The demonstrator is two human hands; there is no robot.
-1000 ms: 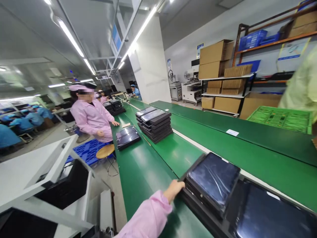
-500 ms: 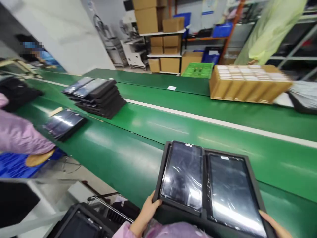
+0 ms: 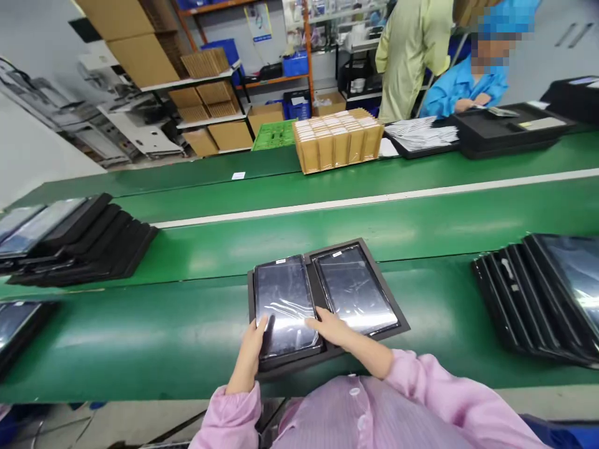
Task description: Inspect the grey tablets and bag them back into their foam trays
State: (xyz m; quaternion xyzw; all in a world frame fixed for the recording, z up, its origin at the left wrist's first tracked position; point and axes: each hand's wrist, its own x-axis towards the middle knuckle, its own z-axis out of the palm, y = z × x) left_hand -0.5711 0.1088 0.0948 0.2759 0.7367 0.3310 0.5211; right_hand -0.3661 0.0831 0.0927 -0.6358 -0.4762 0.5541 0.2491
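A black foam tray (image 3: 384, 288) lies on the green bench in front of me, with two flat dark screens in clear film side by side in its recesses. My left hand (image 3: 253, 340) grips the left edge of the left screen (image 3: 284, 293), thumb on its face. On that screen's opposite edge is my right hand (image 3: 330, 325), thumb over the glass and fingers over the tray's middle divider. The left screen appears slightly raised at its near end. The right screen (image 3: 353, 287) sits flat in its recess, with a small white label at its top.
Stacked black trays with screens stand at the left (image 3: 88, 240) and right (image 3: 538, 299). Across the green conveyor (image 3: 299, 231) are a divided cardboard box (image 3: 339, 143), a green crate (image 3: 276, 134) and a pile of white packets (image 3: 421, 134). Two people are behind it.
The view has swung right. The tray now lies on the bench; my hands have moved from its outer sides to the left screen's two edges.
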